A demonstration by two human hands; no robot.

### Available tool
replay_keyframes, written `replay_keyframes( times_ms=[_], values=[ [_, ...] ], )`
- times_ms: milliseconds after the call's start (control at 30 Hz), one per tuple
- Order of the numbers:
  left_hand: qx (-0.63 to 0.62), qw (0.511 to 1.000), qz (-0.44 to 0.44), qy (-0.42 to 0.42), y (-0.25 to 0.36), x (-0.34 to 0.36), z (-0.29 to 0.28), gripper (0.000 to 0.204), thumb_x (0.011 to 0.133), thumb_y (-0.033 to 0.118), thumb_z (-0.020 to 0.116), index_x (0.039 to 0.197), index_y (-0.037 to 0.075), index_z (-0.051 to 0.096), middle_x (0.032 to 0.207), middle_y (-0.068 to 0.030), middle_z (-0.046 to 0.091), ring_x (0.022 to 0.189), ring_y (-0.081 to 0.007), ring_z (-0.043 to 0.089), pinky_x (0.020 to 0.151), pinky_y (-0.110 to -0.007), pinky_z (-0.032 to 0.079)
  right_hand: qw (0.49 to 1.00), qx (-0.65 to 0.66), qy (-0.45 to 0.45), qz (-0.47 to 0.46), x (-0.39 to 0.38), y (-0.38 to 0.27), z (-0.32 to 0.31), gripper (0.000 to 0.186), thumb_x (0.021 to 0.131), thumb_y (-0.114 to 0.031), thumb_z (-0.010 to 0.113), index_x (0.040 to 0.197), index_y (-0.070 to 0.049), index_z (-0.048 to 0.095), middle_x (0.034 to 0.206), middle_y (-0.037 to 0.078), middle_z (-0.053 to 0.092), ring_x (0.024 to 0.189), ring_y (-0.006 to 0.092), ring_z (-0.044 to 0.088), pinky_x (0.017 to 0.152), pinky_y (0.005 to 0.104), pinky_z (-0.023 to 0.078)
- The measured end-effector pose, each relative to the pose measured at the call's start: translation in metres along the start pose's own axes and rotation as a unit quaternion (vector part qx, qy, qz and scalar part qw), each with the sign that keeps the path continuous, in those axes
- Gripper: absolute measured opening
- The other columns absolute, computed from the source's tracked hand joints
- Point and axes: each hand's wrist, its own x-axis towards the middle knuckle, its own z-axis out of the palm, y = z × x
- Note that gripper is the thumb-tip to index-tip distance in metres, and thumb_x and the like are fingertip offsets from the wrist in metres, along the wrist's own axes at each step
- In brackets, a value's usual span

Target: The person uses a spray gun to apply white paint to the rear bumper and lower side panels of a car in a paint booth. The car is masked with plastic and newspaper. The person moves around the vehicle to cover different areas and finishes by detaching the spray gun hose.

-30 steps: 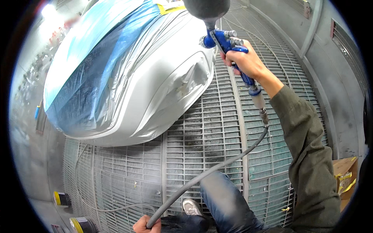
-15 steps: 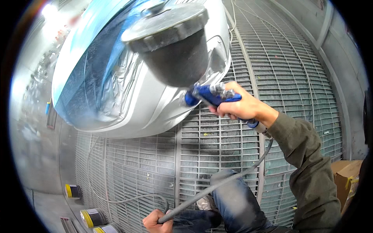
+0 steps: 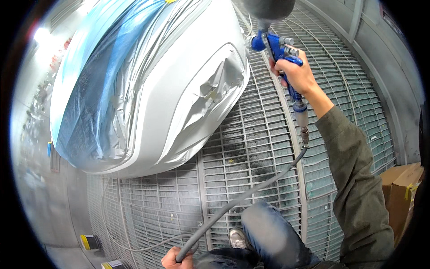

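Note:
My right hand is wrapped round the handle of a blue spray gun, held up at the upper right. Its dark paint cup is cut off by the top edge. The nozzle faces left toward the white car bumper, apart from it. A grey air hose runs from the bottom of the gun down to my left hand, closed round it at the lower edge. Blue masking film and silvery crumpled masking cover parts beside the white panel.
Metal floor grating spreads below, with the hose lying across it. A cardboard box stands at the right by the wall. Paint cans with yellow bands sit at the lower left. My bent knee is near the hose.
My right hand has carried the spray gun up and to the right, off the front of the bumper to its right end. My left hand keeps its hold on the hose, almost in place.

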Motion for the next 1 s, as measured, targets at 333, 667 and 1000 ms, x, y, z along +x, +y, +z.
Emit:
replay_keyframes(
  times_ms=[333,667,1000],
  values=[
    [-0.129,0.963,-0.084,0.221,-0.079,-0.005,0.008,0.017,0.088,0.009,0.061,0.076,-0.002,0.055,0.057,-0.0008,0.045,0.049,-0.0090,0.037,0.045,-0.027,0.028,0.976,0.192,0.093,0.044,-0.038,0.054,-0.009,0.032,0.081,-0.004,0.051,0.109,0.004,0.063,0.106,0.014,0.067,0.094,0.0222,0.067,0.057,0.0347,0.059],
    [-0.234,0.932,-0.071,0.267,-0.090,0.008,0.018,0.025,0.090,0.007,0.055,0.070,0.009,0.041,0.054,-0.0005,0.036,0.045,-0.0086,0.029,0.043,-0.026,0.023,0.938,0.341,0.050,0.038,-0.018,0.096,0.027,0.026,0.080,-0.006,0.048,0.100,0.007,0.060,0.091,0.013,0.064,0.077,0.0148,0.063,0.049,0.0249,0.050],
    [-0.224,0.949,-0.066,0.211,-0.113,0.000,-0.007,0.023,0.092,0.005,0.055,0.073,0.007,0.041,0.055,0.0002,0.035,0.046,-0.0079,0.029,0.043,-0.027,0.023,0.940,0.256,0.175,0.140,-0.059,0.180,0.034,0.041,0.080,-0.008,0.050,0.119,0.007,0.054,0.109,0.014,0.061,0.098,0.0240,0.065,0.063,0.0361,0.063]
  ],
)
